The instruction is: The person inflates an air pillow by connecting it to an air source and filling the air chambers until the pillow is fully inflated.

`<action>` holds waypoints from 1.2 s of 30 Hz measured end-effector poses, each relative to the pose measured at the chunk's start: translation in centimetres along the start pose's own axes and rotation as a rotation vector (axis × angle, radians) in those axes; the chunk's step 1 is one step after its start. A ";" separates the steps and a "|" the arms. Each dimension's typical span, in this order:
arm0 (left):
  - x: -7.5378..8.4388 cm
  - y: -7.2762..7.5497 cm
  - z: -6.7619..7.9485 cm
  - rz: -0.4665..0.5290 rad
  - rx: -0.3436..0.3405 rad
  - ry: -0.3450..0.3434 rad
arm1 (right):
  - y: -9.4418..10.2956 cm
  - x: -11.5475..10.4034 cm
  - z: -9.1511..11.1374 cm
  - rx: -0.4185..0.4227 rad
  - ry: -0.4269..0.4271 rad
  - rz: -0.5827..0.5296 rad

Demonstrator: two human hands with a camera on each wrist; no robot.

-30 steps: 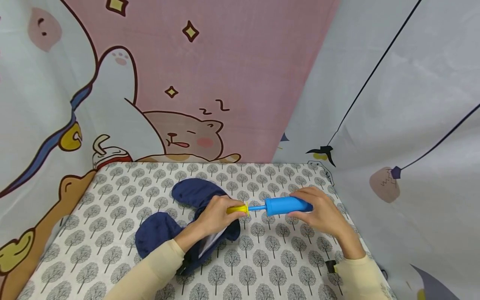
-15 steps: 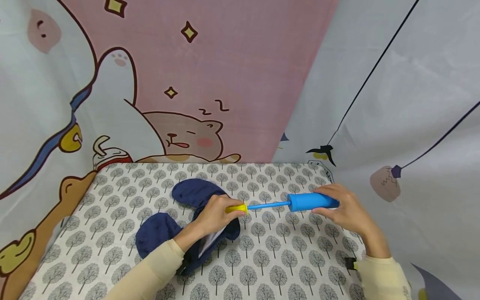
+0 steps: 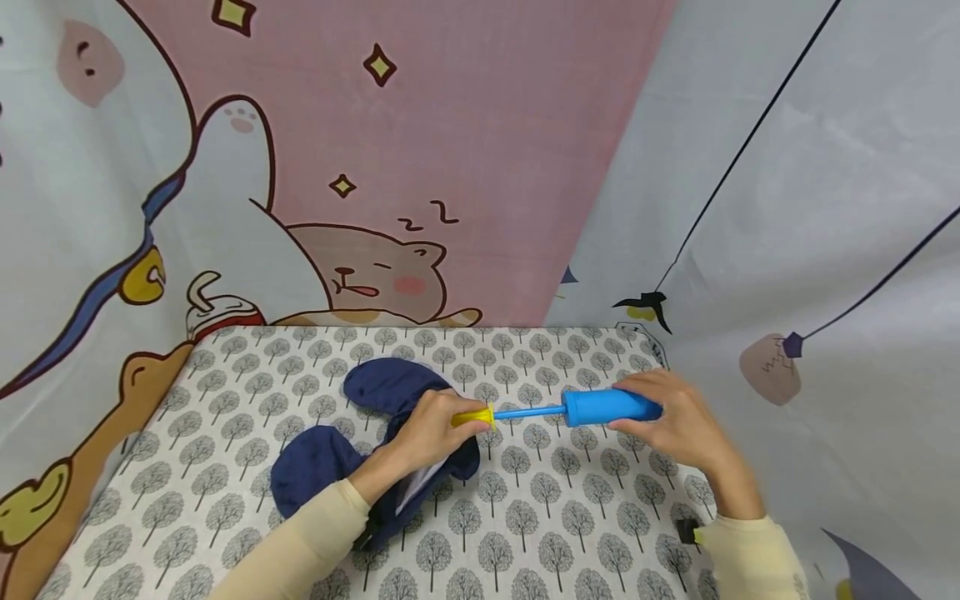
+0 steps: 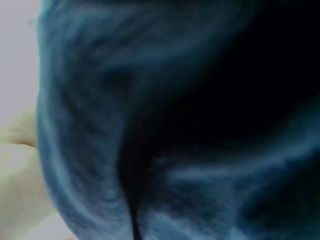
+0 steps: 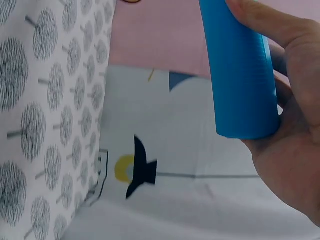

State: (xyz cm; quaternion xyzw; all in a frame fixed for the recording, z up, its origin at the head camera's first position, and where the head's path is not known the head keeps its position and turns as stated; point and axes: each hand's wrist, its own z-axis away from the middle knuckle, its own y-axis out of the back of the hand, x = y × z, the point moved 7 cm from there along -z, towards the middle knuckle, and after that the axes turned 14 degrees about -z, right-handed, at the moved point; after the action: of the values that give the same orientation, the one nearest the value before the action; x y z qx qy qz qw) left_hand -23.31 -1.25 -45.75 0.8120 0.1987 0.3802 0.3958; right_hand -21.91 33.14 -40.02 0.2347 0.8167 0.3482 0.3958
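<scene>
Cartoon-printed pink backdrop [image 3: 495, 167]; pale right wall [image 3: 847, 200]; tree-print cloth [image 3: 536, 508].

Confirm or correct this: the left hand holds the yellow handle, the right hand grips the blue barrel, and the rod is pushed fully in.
The rod is not fully in: the head view shows it bare between the yellow handle and the blue barrel. The left hand does hold the handle, and the right hand the barrel.

2 cream sleeves [image 3: 303, 537], 2 bare hands [image 3: 429, 430]
</scene>
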 end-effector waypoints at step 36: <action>0.3 -0.4 -0.1 0.014 -0.028 -0.001 | -5.8 -4.4 -2.1 -0.041 0.046 -0.010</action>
State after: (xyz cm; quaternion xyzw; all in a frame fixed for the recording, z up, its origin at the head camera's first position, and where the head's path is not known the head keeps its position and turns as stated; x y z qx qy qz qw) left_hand -23.19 -0.73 -45.87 0.8078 0.1877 0.3854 0.4045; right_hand -21.70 25.70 -41.40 0.2141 0.8194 0.3683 0.3835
